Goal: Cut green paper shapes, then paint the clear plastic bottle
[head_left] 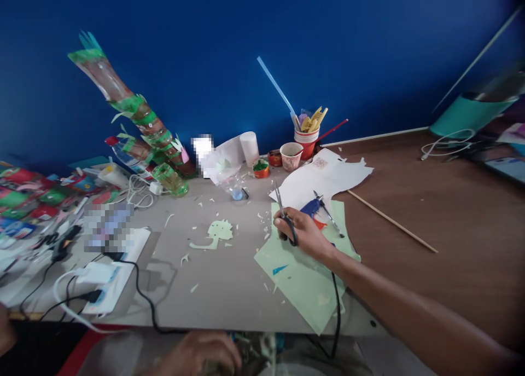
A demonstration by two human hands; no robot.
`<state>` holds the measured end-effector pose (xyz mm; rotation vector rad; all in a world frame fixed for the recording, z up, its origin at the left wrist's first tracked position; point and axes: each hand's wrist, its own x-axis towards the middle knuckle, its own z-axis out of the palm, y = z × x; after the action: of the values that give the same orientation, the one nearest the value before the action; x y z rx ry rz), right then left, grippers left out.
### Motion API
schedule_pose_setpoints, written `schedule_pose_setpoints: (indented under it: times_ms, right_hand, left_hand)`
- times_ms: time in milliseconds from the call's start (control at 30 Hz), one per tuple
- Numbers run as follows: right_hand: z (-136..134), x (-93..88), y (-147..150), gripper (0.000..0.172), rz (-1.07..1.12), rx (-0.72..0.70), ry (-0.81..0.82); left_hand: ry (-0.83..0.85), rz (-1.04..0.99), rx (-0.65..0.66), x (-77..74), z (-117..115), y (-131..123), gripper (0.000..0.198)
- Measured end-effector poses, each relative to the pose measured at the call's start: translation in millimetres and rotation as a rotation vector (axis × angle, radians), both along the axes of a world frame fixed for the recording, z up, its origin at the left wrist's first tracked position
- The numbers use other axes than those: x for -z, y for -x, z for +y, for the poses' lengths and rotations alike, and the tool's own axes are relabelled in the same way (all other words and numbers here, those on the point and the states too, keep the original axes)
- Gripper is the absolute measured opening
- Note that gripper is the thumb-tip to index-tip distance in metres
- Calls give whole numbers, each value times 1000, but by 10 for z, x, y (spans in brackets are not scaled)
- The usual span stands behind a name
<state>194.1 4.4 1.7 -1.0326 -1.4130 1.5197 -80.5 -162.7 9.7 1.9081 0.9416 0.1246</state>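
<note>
My right hand (302, 231) is closed round the black handles of a pair of scissors (283, 210), blades pointing up and away, over a pale green paper sheet (301, 280) on the grey table (221, 288). Just behind the hand lie a blue glue gun (310, 206) and a thin brush (329, 214). A green paper cut-out (216, 233) and small paper scraps lie left of the hand. My left hand (203, 354) rests low near my lap below the table edge, fingers curled, with nothing visible in it.
A white paper sheet (328, 176), paper cups (291, 155) with tools, a paper roll (249, 148) and a tall green-taped bottle tower (135, 116) stand at the back. Chargers and cables (102, 280) lie left. A thin wooden stick (391, 221) lies on the brown table.
</note>
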Motion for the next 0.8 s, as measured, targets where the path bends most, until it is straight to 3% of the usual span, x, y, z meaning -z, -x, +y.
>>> schedule_pose_setpoints:
  times_ms: [67, 100, 167, 267, 333, 433, 567, 667, 800]
  right_hand:
    - [-5, 10, 13, 34, 16, -1, -2]
    - [-5, 13, 17, 34, 22, 3, -4]
    - [2, 11, 19, 36, 24, 19, -8]
    - [22, -27, -3, 39, 14, 43, -16]
    - [36, -68, -27, 39, 23, 64, -38]
    - [54, -107, -62, 40, 45, 122, -84]
    - [88, -70, -106, 39, 54, 216, -132]
    - [130, -23, -138, 37, 63, 272, -152]
    - [198, -6, -182, 36, 95, 328, -147]
  left_hand:
    - [-137, 102, -206, -150, 86, -70, 44]
    - [-194, 121, -215, -210, 138, -130, 51]
    - [-214, 108, -154, -301, 239, -280, 54]
    - [50, 3, 90, -384, 371, -488, 28]
    - [80, -16, 117, -394, 484, -559, 25]
    - [-256, 47, -99, -292, 772, -592, 31]
    - [-533, 104, -290, -6, 1284, -675, 40]
    - [-615, 147, -281, 155, 1547, -802, 42]
    - [-568, 124, -267, 197, 1658, -933, 38]
